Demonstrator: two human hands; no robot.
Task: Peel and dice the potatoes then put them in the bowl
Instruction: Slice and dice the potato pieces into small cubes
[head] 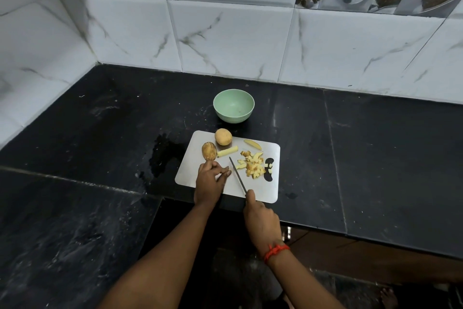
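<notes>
A grey cutting board [265, 191] lies on the black counter. On it sit a whole unpeeled potato [223, 136], a partly peeled potato piece [209, 151], a pale potato strip [227, 151], a wedge [252, 144] and a heap of diced potato and peel [253, 165]. The green bowl [233, 105] stands empty behind the board. My left hand [209, 181] rests on the board with fingers spread, holding nothing I can see. My right hand [260, 218] grips the knife [237, 175], whose blade lies across the board, tip towards the strip.
The black stone counter [100, 133] has a wet patch [162, 156] left of the board. White tiled walls close off the back and the left side. The counter's front edge runs just under the board; a bare foot [388, 296] shows on the floor below.
</notes>
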